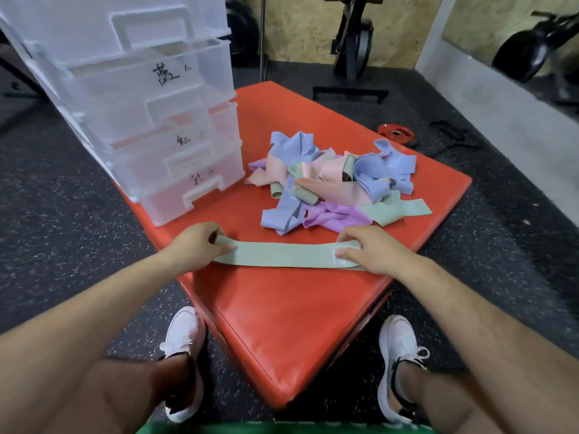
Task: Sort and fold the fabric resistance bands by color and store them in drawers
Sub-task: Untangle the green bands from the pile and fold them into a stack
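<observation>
Green band (pixel 282 253) lies flat and stretched out on red mat (pixel 282 324), near its front edge, running left-right between both hands. Left hand (pixel 195 245) pinches the band's left end, fingers curled over it. Right hand (pixel 372 249) grips the right end, fingers curled over the far edge, thumb pressing on top. The band's middle lies free on the mat. Pile of bands (pixel 335 180), blue, pink, purple and green, sits just behind. Clear drawer unit (pixel 141 104) stands at the mat's back left, drawers closed.
</observation>
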The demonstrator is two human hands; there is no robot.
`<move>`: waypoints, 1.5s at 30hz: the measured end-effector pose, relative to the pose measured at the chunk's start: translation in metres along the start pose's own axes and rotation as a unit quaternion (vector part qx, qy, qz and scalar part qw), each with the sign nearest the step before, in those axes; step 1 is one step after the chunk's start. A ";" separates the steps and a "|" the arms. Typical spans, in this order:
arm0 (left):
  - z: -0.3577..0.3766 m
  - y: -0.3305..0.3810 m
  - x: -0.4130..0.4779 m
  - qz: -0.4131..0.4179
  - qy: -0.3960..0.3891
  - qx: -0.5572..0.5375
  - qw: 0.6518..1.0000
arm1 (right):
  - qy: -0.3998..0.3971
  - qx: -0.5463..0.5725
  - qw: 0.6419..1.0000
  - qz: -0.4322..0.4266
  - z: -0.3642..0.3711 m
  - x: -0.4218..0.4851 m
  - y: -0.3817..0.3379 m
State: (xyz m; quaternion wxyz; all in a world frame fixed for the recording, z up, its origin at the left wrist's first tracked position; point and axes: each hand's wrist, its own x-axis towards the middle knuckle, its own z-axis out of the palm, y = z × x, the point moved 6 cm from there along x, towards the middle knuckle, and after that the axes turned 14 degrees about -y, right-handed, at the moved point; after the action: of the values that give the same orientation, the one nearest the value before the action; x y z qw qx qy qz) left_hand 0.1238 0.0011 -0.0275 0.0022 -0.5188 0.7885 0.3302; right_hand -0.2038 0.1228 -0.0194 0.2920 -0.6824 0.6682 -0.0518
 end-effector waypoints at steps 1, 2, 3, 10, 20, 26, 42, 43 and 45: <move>0.004 -0.003 0.003 0.000 -0.001 0.001 1.000 | -0.006 -0.010 1.000 -0.001 0.002 0.003 -0.001; 0.006 -0.003 0.004 0.005 0.004 0.000 1.000 | -0.010 -0.023 1.000 0.002 0.003 0.004 -0.002; 0.007 -0.003 0.004 0.016 0.013 0.003 1.000 | -0.011 -0.037 0.999 0.010 0.004 0.005 -0.001; 0.000 0.007 0.000 0.136 0.008 0.100 0.986 | -0.020 -0.142 0.989 0.035 0.000 -0.006 0.002; 0.010 0.007 -0.004 0.196 -0.102 0.123 0.968 | -0.043 -0.050 0.998 0.013 0.006 -0.026 0.009; 0.014 0.003 -0.004 0.212 -0.081 0.112 0.967 | -0.036 -0.032 0.999 0.021 0.004 -0.021 0.013; 0.006 0.091 0.069 0.196 0.034 0.114 0.973 | 0.131 -0.063 0.989 -0.013 -0.020 0.038 -0.054; 0.009 0.098 0.075 0.190 0.035 0.100 0.976 | 0.124 -0.064 0.990 -0.005 -0.019 0.044 -0.056; 0.016 0.111 0.082 0.195 0.041 0.091 0.976 | 0.122 -0.072 0.990 0.009 -0.020 0.053 -0.057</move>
State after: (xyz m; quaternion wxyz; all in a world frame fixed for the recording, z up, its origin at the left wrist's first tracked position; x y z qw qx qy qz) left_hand -0.0107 -0.0305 -0.0111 -0.0468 -0.3658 0.9007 0.2294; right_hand -0.1571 0.0624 0.0069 0.1593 -0.6840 0.7070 -0.0836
